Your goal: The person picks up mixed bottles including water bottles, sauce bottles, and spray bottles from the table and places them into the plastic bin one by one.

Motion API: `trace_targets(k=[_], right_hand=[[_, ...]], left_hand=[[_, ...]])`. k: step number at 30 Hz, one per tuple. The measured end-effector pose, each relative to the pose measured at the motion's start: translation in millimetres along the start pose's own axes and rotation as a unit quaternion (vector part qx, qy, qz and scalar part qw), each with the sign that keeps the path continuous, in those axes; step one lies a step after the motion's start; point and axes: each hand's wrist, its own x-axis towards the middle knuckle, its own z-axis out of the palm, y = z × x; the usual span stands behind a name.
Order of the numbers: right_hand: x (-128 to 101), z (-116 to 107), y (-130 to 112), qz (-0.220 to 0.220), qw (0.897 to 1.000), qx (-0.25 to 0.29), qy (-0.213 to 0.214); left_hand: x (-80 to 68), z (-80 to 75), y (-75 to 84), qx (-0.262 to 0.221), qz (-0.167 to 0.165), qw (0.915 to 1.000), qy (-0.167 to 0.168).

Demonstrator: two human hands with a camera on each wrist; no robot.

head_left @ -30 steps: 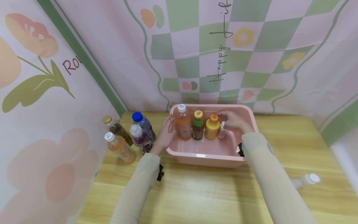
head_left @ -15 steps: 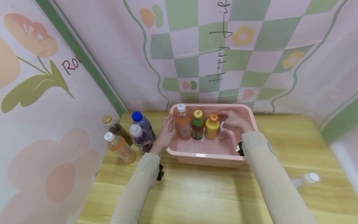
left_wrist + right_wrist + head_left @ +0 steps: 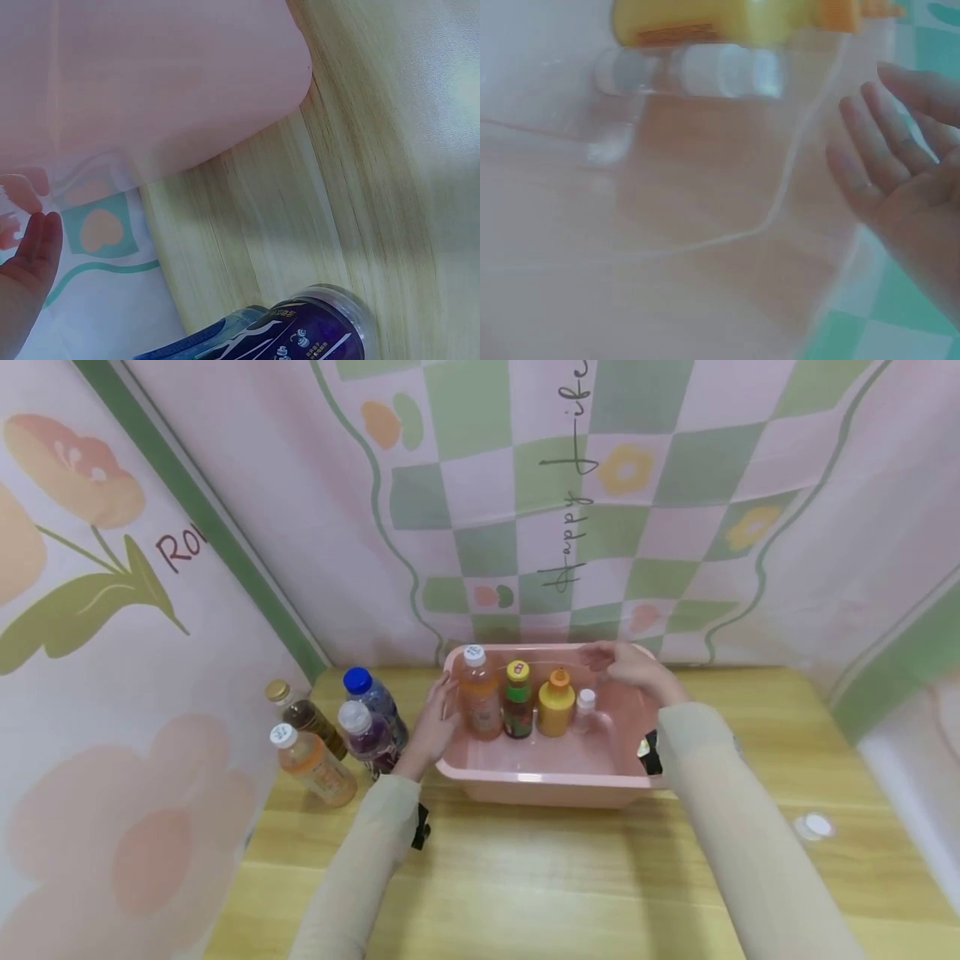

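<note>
- Centrally, one pink bin (image 3: 540,781) on the desk (image 3: 525,877) holds four bottles (image 3: 517,700).
- Left hand (image 3: 433,722) relaxed by its left rim; right hand (image 3: 633,670) released, above it.
- Four more bottles (image 3: 330,735) stand left.

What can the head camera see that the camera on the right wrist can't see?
Only the head view shows the four bottles standing on the wooden table left of the tub, the left hand beside the tub's left wall, the orange drink bottle and the green-labelled bottle inside the tub. Only the right wrist view shows the right hand's palm close up, fingers straight and holding nothing. Both show the pink tub, the yellow bottle, the small clear bottle next to it, and the right hand.
</note>
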Motion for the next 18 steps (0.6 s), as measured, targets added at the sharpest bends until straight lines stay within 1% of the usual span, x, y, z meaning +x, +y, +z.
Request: trace_targets(k=[5, 9, 13, 17, 18], right_hand=[[-11.0, -15.0, -7.2, 0.012, 0.998, 0.052, 0.015], [-26.0, -29.6, -10.8, 0.037, 0.994, 0.071, 0.069], [-45.4, -43.2, -7.5, 0.058, 0.983, 0.107, 0.136], [-66.5, -53.8, 2.0, 0.058, 0.976, 0.139, 0.16], [-71.8, -55.7, 4.6, 0.054, 0.973, 0.155, 0.164]], left_hand=[[0.5, 0.1, -2.5, 0.004, 0.0, 1.0, 0.001], [1.6, 0.8, -4.0, 0.004, -0.002, 1.0, 0.003], [2.0, 1.7, -4.0, 0.001, -0.004, 1.0, 0.004], [1.6, 2.1, -2.8, -0.003, -0.003, 1.0, 0.005], [1.6, 2.2, -2.6, -0.001, -0.004, 1.0, 0.005]])
